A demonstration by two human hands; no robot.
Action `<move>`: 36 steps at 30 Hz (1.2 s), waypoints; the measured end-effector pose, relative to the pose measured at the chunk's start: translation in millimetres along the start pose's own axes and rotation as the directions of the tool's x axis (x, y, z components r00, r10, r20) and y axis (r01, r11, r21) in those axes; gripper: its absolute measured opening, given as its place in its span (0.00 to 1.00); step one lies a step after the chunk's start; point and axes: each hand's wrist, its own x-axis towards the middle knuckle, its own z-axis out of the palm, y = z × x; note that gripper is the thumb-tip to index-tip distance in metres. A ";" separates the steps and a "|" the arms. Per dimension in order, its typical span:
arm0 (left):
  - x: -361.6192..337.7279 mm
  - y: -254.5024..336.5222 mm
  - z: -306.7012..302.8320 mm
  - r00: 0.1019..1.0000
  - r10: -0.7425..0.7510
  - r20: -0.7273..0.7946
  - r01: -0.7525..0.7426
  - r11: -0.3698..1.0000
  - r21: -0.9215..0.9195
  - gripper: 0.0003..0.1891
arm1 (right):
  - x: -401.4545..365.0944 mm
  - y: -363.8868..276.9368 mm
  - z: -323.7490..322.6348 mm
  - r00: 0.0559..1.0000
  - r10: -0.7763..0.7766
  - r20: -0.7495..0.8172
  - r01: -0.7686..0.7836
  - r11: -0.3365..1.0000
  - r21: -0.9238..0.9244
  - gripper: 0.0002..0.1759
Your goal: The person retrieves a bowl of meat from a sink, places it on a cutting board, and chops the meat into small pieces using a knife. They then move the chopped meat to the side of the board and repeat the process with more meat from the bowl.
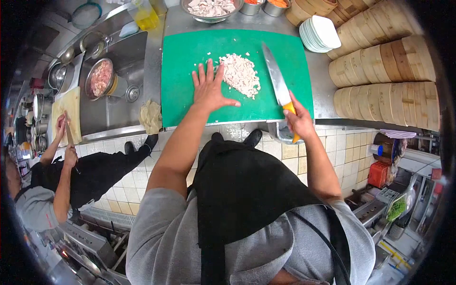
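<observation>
A pile of finely chopped pale meat (240, 75) lies on the green cutting board (185, 47). Just left of the pile, my left hand (209, 90) has its fingers spread over the board, thumb pointing toward the pile's lower edge; it holds nothing. My right hand (300, 118) is wrapped round the orange handle of a large knife (276, 76). The blade lies over the right part of the board, its tip pointing away from me, apart from the meat. A few small bits are scattered beside the pile.
Bowls of meat (211, 8) and orange pieces (276, 5) stand behind the board. White plates (320, 34) and bamboo steamers (384, 102) are stacked at right. A sink (126, 61) and cloth (151, 116) lie left. A co-worker (42, 204) cuts at far left.
</observation>
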 end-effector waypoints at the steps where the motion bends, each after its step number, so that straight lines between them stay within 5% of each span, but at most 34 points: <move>1: 11.1 3.2 0.5 1.000 0.012 0.002 -0.012 1.000 0.014 0.79 | -5.5 12.2 2.0 0.999 -0.025 -0.041 0.029 0.995 0.097 0.42; 4: 39.1 12.4 8.9 0.996 0.084 -0.004 -0.085 0.994 -0.067 0.77 | -21.7 33.2 4.2 0.988 0.110 -0.105 -0.089 0.978 0.191 0.42; 8: 59.5 28.9 23.6 0.980 0.128 -0.153 -0.145 0.984 -0.106 0.66 | -23.6 43.2 26.6 0.992 0.107 -0.074 -0.078 0.943 0.323 0.44; 15: 69.1 47.8 55.0 0.946 -0.030 -0.323 -0.064 0.958 -0.279 0.45 | -1.9 -1.8 78.8 0.995 0.083 0.045 -0.091 0.978 0.189 0.44; 18: 72.9 40.7 55.9 0.915 -0.117 -0.386 -0.099 0.863 -0.495 0.35 | 7.0 -13.7 78.0 0.993 0.062 0.105 -0.071 0.994 0.083 0.44; 20: 65.7 35.5 34.5 0.935 -0.155 -0.320 -0.132 0.686 -0.716 0.28 | 10.2 -8.8 79.8 0.917 -0.396 -0.044 0.361 0.872 -0.330 0.45; 25: 48.0 -0.9 25.6 0.940 -0.011 -0.341 -0.147 0.889 -0.433 0.20 | 6.8 -24.2 75.8 0.927 -0.374 0.031 0.315 0.732 -0.604 0.43; 33: 30.5 -3.2 20.6 0.933 -0.011 -0.360 -0.161 0.881 -0.445 0.18 | 5.6 -36.7 82.1 0.873 -0.487 -0.005 0.376 0.681 -0.629 0.42; 36: 29.2 -4.0 17.8 0.924 -0.004 -0.383 -0.176 0.884 -0.434 0.17 | 13.1 -36.5 80.9 0.936 -0.333 0.114 0.305 0.605 -0.735 0.41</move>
